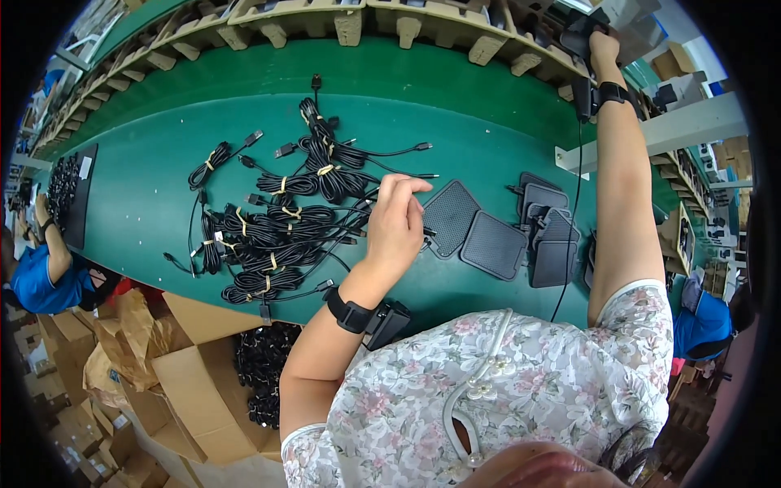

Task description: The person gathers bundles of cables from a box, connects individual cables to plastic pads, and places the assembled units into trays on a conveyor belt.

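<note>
- Green worktop (134,213) curves across the view, with black cables (338,185) lying on it in bundles, each tied with a pale band.
- Left hand (395,232) is over the worktop, between the cables and two textured black square pads (493,245); its fingers are bent inward, partly curled, and whether they grip anything is hidden.
- Loose cable ends with plugs lie just beside that hand, some passing behind it.
- Right hand (604,50) is stretched far to the upper right, at a dark object (579,34) near the pulp trays (348,28); its fingers are too small to tell how far they are closed, or whether they hold it.
- Right of the two pads, near them, lies an overlapping pile of more dark pads (556,259).
- Black straps (352,315) circle both wrists; a thin black cord (576,195) hangs by the right forearm.
- Below the worktop, an open cardboard box (194,390) stands near a heap of black items (266,370).
- At far left, a co-worker's blue sleeve (50,281) shows.
</note>
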Available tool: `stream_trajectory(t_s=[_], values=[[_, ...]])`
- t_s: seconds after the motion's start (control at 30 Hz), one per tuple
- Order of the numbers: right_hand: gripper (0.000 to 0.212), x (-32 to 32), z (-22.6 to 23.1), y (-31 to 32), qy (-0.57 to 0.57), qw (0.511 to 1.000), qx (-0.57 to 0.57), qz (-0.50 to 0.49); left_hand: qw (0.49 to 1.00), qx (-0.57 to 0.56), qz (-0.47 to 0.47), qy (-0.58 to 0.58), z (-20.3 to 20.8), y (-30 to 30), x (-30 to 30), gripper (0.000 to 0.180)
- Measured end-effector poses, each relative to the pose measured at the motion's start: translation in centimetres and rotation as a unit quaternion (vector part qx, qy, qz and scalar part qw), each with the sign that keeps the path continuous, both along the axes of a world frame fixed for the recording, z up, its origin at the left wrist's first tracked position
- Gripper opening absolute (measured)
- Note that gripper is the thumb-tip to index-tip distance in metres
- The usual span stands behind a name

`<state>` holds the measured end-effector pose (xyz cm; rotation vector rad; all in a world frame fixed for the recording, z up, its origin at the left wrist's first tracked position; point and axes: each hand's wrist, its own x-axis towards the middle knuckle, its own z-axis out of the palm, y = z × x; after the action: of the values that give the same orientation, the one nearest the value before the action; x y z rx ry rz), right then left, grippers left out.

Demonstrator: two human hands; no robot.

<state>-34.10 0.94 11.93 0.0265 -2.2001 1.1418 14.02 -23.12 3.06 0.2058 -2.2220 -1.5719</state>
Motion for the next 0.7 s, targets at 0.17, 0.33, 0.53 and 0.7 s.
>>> stream_trajectory(t_s=[0.17,0.33,0.53,0.7], values=[[0.049,-3.7,-2.0,2.5,-0.134,0.942,0.296,-0.08,1.0,-0.019,-0.001,0.009,-0.6,-0.2,0.0,0.028],[0.054,3.3,-4.1,-2.0,-0.163,0.866,0.455,-0.127,0.998,-0.029,0.019,0.048,-1.3,-0.4,0.2,0.028],[0.03,16.0,-2.3,-13.1,0.045,0.922,0.288,0.256,0.996,-0.051,0.022,0.067,-0.8,-0.2,0.7,0.021],[0.039,33.3,-0.1,-23.9,-0.17,0.762,0.393,0.486,0.987,-0.14,-0.024,0.074,-1.7,-0.4,0.5,0.014]])
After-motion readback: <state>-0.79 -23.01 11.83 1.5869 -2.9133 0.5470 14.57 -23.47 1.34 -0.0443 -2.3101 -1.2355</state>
